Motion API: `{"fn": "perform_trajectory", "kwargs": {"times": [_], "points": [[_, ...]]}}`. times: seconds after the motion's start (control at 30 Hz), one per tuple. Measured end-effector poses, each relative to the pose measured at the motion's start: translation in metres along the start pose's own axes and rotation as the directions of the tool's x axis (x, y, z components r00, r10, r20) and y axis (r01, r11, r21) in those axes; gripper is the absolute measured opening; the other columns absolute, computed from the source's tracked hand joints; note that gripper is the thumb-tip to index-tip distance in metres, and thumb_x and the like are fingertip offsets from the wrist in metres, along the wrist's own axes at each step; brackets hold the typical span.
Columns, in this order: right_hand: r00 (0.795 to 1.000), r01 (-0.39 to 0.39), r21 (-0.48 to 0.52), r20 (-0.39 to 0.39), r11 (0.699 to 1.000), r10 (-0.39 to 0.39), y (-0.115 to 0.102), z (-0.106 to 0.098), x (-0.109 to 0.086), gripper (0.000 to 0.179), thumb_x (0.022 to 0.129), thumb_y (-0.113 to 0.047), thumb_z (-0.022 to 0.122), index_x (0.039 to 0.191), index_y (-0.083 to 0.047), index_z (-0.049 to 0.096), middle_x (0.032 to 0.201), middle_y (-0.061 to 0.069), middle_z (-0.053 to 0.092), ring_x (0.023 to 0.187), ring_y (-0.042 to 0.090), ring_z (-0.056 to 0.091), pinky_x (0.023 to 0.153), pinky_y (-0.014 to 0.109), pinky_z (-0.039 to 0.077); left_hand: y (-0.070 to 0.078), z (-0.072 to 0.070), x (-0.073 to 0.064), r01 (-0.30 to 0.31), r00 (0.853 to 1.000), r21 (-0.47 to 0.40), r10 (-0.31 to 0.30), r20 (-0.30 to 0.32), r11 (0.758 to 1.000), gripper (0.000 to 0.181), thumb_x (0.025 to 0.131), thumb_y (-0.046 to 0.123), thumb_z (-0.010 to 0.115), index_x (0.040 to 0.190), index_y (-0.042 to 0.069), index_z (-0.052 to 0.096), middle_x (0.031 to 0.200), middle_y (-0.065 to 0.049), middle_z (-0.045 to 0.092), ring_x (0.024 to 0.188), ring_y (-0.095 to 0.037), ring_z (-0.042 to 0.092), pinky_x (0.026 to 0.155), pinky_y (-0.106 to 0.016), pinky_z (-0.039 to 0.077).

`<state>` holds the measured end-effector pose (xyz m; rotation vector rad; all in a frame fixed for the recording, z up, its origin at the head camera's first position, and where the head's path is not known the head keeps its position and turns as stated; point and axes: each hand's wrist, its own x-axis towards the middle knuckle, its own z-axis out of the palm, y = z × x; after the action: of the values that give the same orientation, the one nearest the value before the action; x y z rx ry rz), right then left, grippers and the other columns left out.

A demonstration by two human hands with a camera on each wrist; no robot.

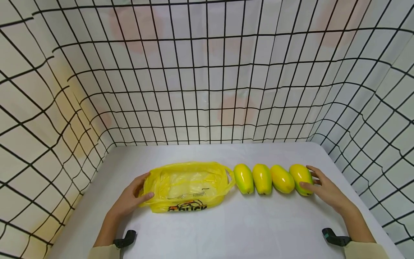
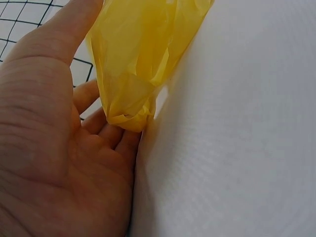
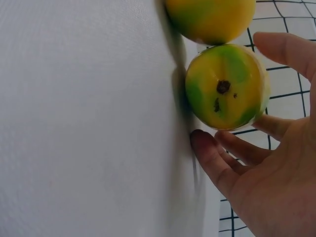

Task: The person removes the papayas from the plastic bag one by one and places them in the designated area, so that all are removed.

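Note:
A yellow plastic bag (image 1: 185,185) lies spread on the table, its mouth facing up and dark print along its front. My left hand (image 1: 128,197) is at the bag's left end, thumb in front and fingers behind; in the left wrist view the loosely bent fingers surround the gathered bag end (image 2: 131,94) without a visible pinch. Several yellow-green mangoes (image 1: 262,179) form a row right of the bag. Beside the rightmost mango (image 1: 300,178) is my right hand (image 1: 326,189), fingers spread around its outer side; the right wrist view shows this mango's stem end (image 3: 224,89).
A white-covered table (image 1: 245,226) carries everything. Black grid netting (image 1: 207,68) over pale sheeting encloses the back and both sides. The bag's handle loop (image 1: 231,180) reaches the leftmost mango (image 1: 243,178).

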<state>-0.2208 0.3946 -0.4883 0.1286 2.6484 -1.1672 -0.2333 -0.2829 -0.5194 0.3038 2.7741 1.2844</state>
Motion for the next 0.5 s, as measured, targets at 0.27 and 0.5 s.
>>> {"fn": "perform_trajectory", "kwargs": {"times": [0.27, 0.5], "points": [[0.998, 0.014, -0.042, -0.069, 0.999, -0.017, 0.0037, -0.0003, -0.0032, 0.09, 0.095, -0.064, 0.04, 0.157, -0.011, 0.0, 0.157, 0.032, 0.013, 0.134, 0.057, 0.026, 0.092, 0.073, 0.038, 0.0022, 0.0026, 0.0007, 0.021, 1.0, -0.048, -0.021, 0.001, 0.999, 0.084, 0.087, 0.041, 0.07, 0.154, 0.032, 0.021, 0.161, -0.007, 0.021, 0.143, -0.041, 0.031, 0.114, -0.059, 0.028], [0.956, 0.107, -0.058, -0.266, 0.993, -0.119, 0.0086, -0.0024, -0.0084, 0.067, 0.103, -0.052, 0.026, 0.154, -0.008, 0.023, 0.151, 0.028, 0.033, 0.12, 0.051, 0.047, 0.087, 0.065, 0.043, 0.0049, 0.0024, -0.0018, 0.021, 1.0, -0.077, -0.02, 0.01, 0.997, 0.084, 0.089, 0.036, 0.067, 0.156, 0.029, 0.016, 0.162, -0.01, 0.018, 0.142, -0.043, 0.031, 0.113, -0.064, 0.027]]}}
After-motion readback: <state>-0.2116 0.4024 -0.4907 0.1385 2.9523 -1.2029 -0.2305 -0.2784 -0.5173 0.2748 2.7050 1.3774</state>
